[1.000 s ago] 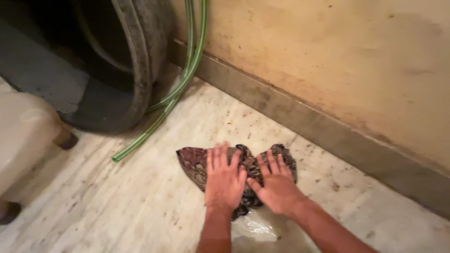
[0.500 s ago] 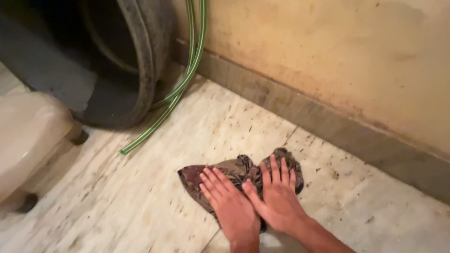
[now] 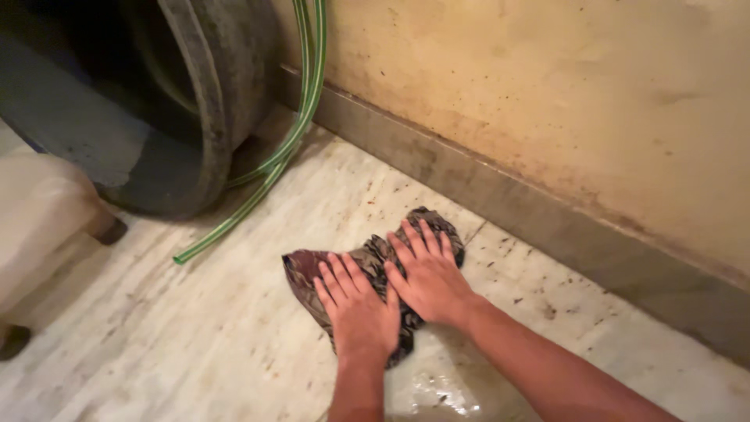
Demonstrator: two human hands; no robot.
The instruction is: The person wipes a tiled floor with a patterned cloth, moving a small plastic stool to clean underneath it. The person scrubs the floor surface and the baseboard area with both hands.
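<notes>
Dark patterned cloth (image 3: pixel 371 262), brown and grey, bunched and wrinkled, flat on the pale marble floor (image 3: pixel 195 344) near the base of the wall. Pressed under left hand (image 3: pixel 358 306) and right hand (image 3: pixel 428 275), both palms down with fingers spread, side by side and touching. Wet patch on the floor just behind the cloth.

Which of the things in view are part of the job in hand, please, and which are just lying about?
In use:
left hand, flat on the cloth
right hand, flat on the cloth
patterned cloth
wet marble floor

Lying about:
green hose
big dark tub
white stool
stained wall
</notes>
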